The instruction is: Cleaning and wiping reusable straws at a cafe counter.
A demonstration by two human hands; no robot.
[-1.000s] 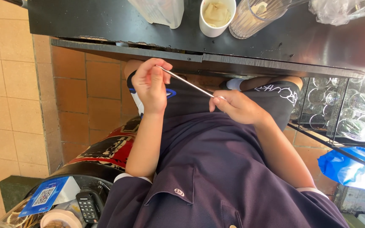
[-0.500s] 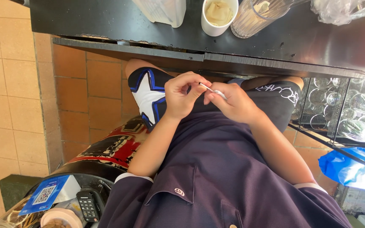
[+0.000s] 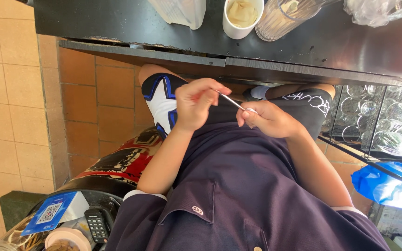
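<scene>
In the middle of the frame the left hand [image 3: 196, 104] and right hand [image 3: 268, 121] are close together, each pinching one end of a thin pale strip [image 3: 231, 101] that runs taut between their fingertips, in front of the dark shirt [image 3: 252, 195]. Along the top of the frame a black counter [image 3: 131, 23] carries a white cup [image 3: 242, 18] and a ribbed glass [image 3: 282, 18], side by side. At lower left sit a blue card [image 3: 50, 213] and a card reader [image 3: 97, 224].
</scene>
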